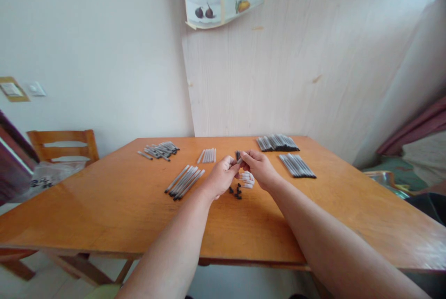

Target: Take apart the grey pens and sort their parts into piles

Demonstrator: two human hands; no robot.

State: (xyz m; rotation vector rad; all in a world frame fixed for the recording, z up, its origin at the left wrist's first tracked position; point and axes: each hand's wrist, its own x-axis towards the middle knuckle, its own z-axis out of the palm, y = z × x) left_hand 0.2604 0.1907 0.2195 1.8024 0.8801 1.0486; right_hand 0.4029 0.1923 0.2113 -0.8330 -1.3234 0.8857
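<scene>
My left hand (223, 176) and my right hand (259, 167) meet above the middle of the table. Their fingertips pinch a pen (239, 160) with a greyish barrel and a dark end; most of it is hidden by the fingers. Just below the hands lie several small black plugs (239, 192) and a group of white pen caps (248, 179). To the left is a row of clear-barrelled pens (184, 182) with black ends. Behind it stands a smaller row of whitish tubes (208, 155).
A loose pile of pens (159, 150) lies at the back left of the wooden table (121, 211). At the right are a large pen stack (278, 143) and a neat pen row (297, 165). A chair (62, 143) with a plastic bag (49, 179) stands at left.
</scene>
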